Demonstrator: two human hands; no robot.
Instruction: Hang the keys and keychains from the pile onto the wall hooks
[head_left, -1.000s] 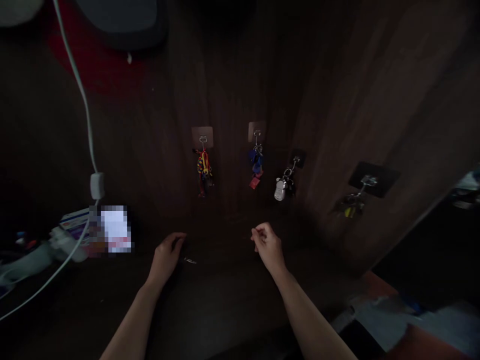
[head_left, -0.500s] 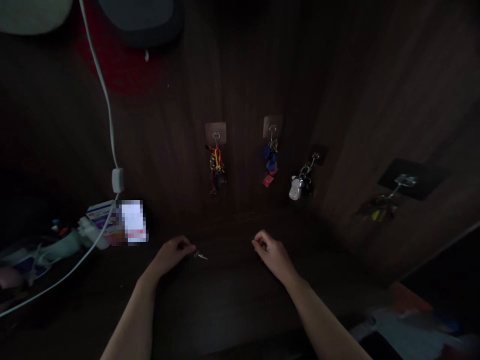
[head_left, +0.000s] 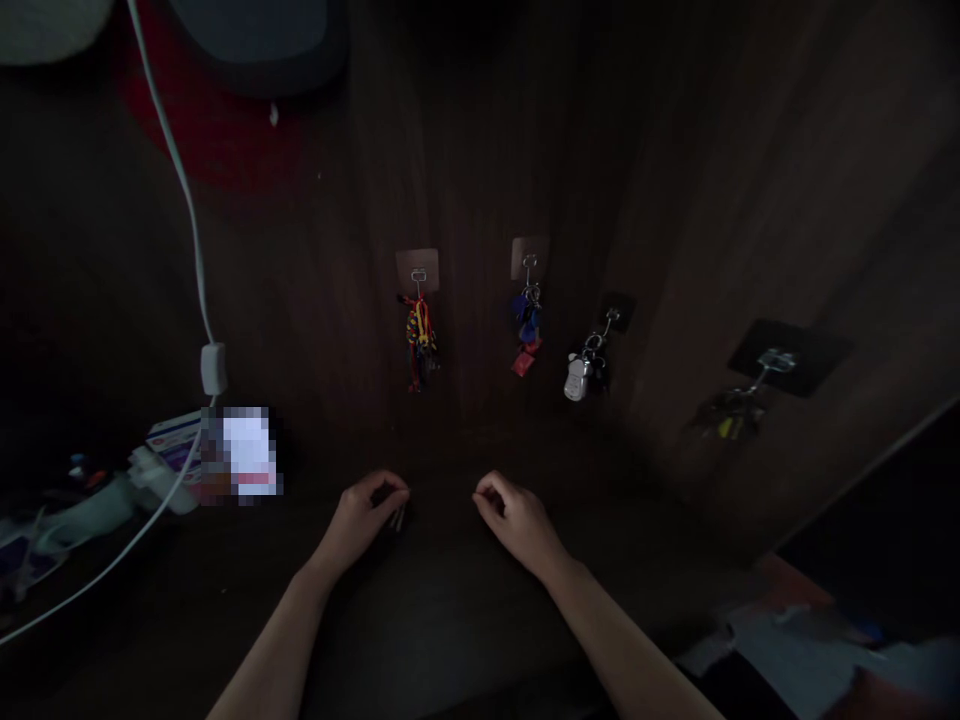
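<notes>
My left hand [head_left: 361,515] is closed in a pinch on small metal keys [head_left: 399,517], which dangle below the fingertips. A short gap to the right, my right hand [head_left: 516,515] has thumb and forefinger pressed together; I cannot make out anything between them. Both hands are above a dark wooden surface [head_left: 420,610]. On the panel beyond hang a colourful corded key bunch [head_left: 421,338], a bunch with blue and red tags [head_left: 528,325], and keys with a silver bear-shaped fob [head_left: 577,378].
Another key bunch [head_left: 726,415] hangs from a hook on the right side panel. At left, a white cable [head_left: 196,240] with an inline switch [head_left: 214,369] runs past boxes and bottles [head_left: 161,478]. Pale cloth or papers [head_left: 810,640] lie at lower right.
Both hands have come closer together, the left with its keys moving right and the right moving left. The keys now hang more steeply. The whole view has shifted slightly.
</notes>
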